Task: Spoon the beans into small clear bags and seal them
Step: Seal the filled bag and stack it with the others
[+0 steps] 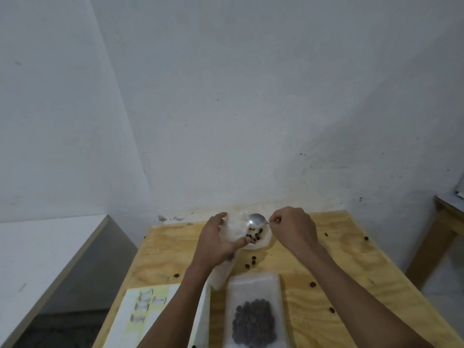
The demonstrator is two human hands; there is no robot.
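While left hand (pixel 218 238) grips the clear bag (pixel 238 229) | right hand (pixel 293 228) pinches spoon (pixel 257 219) above it | handle hidden | beans (pixel 254 236) blurred

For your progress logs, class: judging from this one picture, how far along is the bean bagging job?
Done: one clear bag lies flat near the table's front edge with a clump of beans inside; whether it is sealed cannot be told. In hand: the left hand holds a second bag open while the right hand holds the spoon at its mouth. Left: sealing it and gathering the stray beans scattered on the table.
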